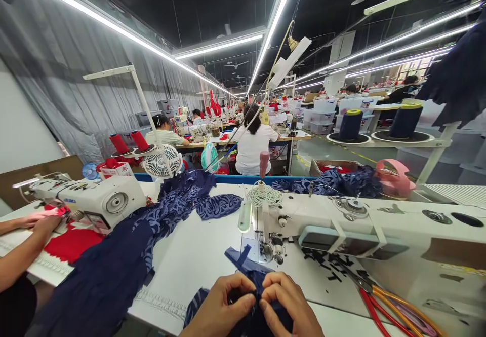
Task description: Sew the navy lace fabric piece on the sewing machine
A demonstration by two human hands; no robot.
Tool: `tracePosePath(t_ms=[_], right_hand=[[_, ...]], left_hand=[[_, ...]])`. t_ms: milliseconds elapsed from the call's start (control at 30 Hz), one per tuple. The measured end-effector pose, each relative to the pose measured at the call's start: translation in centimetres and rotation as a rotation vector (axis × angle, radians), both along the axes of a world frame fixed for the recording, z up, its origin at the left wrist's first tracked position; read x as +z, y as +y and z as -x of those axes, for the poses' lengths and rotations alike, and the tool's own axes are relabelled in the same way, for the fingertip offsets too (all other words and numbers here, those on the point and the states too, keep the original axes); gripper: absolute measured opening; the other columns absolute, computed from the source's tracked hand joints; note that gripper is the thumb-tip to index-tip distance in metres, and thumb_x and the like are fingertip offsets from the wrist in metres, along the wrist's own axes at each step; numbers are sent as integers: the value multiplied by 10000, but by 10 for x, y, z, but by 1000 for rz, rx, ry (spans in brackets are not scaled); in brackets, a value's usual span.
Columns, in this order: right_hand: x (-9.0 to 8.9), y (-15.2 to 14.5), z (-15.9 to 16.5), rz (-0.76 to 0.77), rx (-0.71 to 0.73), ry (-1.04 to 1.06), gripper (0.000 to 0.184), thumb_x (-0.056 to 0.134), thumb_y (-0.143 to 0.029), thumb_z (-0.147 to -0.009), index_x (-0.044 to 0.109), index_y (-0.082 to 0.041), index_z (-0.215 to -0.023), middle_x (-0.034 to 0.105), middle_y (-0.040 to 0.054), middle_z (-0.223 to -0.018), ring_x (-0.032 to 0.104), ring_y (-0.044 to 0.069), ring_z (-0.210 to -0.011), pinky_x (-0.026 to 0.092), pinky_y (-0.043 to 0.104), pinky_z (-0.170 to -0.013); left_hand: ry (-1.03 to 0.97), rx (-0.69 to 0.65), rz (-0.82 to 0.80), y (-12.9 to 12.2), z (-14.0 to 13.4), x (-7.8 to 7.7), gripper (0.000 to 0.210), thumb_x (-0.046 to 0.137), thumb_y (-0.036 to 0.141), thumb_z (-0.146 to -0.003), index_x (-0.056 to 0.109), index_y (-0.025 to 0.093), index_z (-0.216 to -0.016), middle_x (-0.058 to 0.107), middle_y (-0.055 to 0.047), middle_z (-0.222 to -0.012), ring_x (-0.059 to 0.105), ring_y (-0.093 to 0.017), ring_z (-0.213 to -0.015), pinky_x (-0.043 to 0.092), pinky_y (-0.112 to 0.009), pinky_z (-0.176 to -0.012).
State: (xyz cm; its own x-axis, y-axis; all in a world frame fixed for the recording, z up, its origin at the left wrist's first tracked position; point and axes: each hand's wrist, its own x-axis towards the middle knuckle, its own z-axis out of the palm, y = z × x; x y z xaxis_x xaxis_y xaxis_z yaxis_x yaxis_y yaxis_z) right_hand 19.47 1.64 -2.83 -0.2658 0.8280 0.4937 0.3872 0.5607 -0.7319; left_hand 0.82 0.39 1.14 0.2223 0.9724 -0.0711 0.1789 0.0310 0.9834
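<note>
Both my hands pinch a piece of navy fabric (248,265) at the front of the sewing table, close together. My left hand (226,304) has thumb and forefinger closed on the cloth. My right hand (286,304) grips it just beside, fingertips nearly touching the left ones. Part of the fabric hangs below and between the hands, and a strip of it reaches forward toward the needle area of the white sewing machine (322,220). The exact edge between my fingertips is hidden.
A long heap of navy patterned fabric (167,205) lies to the left, with one patterned piece (218,205) apart. Scissors with orange and red handles (379,296) and black scraps (330,266) lie right. A co-worker's hands (45,220) hold red cloth at another machine (94,197).
</note>
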Motion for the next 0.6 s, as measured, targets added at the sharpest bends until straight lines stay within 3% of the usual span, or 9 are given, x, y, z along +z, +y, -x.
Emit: tracePosePath(t_ms=[333, 600], right_hand=[[7, 2, -4, -1, 45, -84, 92, 570, -255, -889, 580, -267, -798, 612, 21, -989, 587, 213, -949, 473, 319, -841], [10, 1, -2, 70, 103, -79, 92, 579, -271, -884, 576, -259, -793, 617, 32, -989, 597, 224, -959, 482, 338, -861]], left_hand=[[219, 87, -11, -4, -5, 8, 179, 619, 283, -721, 681, 166, -841, 646, -6, -819, 562, -188, -833, 418, -263, -775], [244, 84, -114, -5, 0, -4, 119, 555, 279, -781, 608, 175, -758, 615, -4, -776, 549, -175, -797, 398, -265, -768]])
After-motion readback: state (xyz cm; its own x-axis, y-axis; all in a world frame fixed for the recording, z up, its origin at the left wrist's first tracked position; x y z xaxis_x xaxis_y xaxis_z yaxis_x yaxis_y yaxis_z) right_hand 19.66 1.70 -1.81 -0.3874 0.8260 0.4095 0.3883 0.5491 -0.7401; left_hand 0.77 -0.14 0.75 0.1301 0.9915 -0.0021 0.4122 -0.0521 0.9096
